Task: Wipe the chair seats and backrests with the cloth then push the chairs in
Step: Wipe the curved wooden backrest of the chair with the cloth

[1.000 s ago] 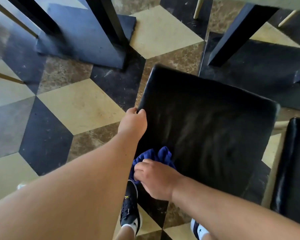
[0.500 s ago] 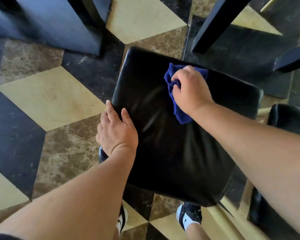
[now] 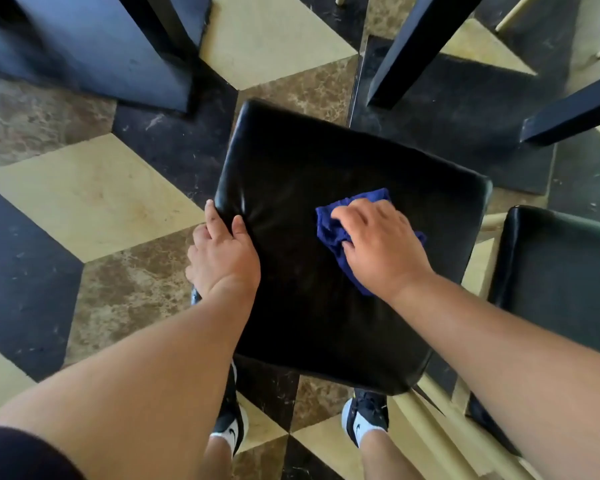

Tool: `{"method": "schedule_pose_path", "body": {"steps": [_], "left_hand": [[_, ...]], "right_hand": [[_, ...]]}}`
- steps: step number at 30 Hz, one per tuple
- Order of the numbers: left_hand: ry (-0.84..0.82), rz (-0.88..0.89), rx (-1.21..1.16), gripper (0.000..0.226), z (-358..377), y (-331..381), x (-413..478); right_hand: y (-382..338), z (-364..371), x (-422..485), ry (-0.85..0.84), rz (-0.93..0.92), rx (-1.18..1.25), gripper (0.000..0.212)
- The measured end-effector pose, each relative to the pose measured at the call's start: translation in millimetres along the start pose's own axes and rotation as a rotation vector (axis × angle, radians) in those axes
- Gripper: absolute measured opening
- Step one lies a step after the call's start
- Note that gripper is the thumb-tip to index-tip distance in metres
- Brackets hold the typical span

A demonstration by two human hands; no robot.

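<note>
On seat [image 3: 291,161] — under right hand [image 3: 381,247] — cloth [image 3: 327,231]

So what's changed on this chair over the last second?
The right grip, holding the blue cloth, swept from the near edge of the black seat to its far side, then back toward the middle. The left grip stayed holding the seat's left edge.

A: Where does the cloth [image 3: 330,227] lie?
B: On the seat [image 3: 309,306], under the right hand [image 3: 378,244], right of centre.
A: And the left hand [image 3: 222,258]?
B: On the seat's left edge. A second seat [image 3: 561,282] stands just to the right, table legs [image 3: 413,53] stand behind, two shoes [image 3: 231,427] stand before it
</note>
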State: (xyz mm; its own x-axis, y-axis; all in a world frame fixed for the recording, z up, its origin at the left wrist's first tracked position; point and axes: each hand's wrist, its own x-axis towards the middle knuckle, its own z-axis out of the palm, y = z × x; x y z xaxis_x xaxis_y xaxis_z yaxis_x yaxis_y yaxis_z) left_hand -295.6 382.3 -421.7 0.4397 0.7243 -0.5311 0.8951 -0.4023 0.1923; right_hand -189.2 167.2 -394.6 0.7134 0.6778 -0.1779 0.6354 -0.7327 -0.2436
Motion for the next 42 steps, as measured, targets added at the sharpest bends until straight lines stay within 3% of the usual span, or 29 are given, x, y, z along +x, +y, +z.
{"method": "schedule_pose_path", "body": {"steps": [3,6,8,13,16,18,20,23,27,31,33,36,39,40,42], "left_hand": [[-0.250,0.037,0.094,0.066,-46,8,8],[-0.604,0.063,0.465,0.060,-114,20,6],[-0.813,0.004,0.583,0.059,-157,19,-1],[-1.021,0.016,0.485,0.042,-220,-21,-8],[-1.029,0.077,0.305,0.047,-215,-70,-10],[-1.050,-0.040,0.115,0.048,-202,-114,-15],[-1.038,-0.189,-0.199,0.047,-192,-147,-35],[-0.968,-0.090,-0.670,0.029,-191,-151,-85],[-0.800,-0.075,-0.806,0.048,-214,-134,-123],[-0.801,-0.221,-0.911,0.019,-253,-130,-135],[-0.728,-0.250,-0.892,0.025,-263,-133,-138],[-0.677,-0.300,-0.964,0.037,-275,-127,-150],[-0.683,-0.191,-1.158,0.024,-288,-116,-163],[-0.682,-0.146,-1.210,0.020,-288,-116,-167],[-0.628,-0.218,-1.261,0.028,-282,-122,-175]], "right_hand": [[-34,-14,-16,0.011,0.434,0.107,0.054],[-80,-15,-23,-0.224,0.640,0.229,0.046],[-117,-13,-28,-0.299,0.641,0.342,0.038],[-199,-6,-35,-0.437,0.492,0.599,0.036],[-240,1,-26,-0.520,0.512,0.795,0.036],[-256,5,-19,-0.545,0.597,0.897,0.034],[-262,5,-14,-0.552,0.710,0.985,0.029],[-269,-18,-15,-0.543,0.758,1.093,0.026],[-281,-76,-30,-0.538,0.738,1.156,0.028],[-289,-139,-48,-0.589,0.802,1.436,0.022],[-293,-169,-53,-0.528,0.815,1.508,0.019],[-304,-203,-58,-0.290,0.650,1.393,0.016],[-327,-221,-70,-0.152,0.272,1.045,0.013],[-333,-221,-74,-0.120,0.188,0.923,0.012],[-340,-218,-80,-0.061,0.112,0.756,0.014]]}}
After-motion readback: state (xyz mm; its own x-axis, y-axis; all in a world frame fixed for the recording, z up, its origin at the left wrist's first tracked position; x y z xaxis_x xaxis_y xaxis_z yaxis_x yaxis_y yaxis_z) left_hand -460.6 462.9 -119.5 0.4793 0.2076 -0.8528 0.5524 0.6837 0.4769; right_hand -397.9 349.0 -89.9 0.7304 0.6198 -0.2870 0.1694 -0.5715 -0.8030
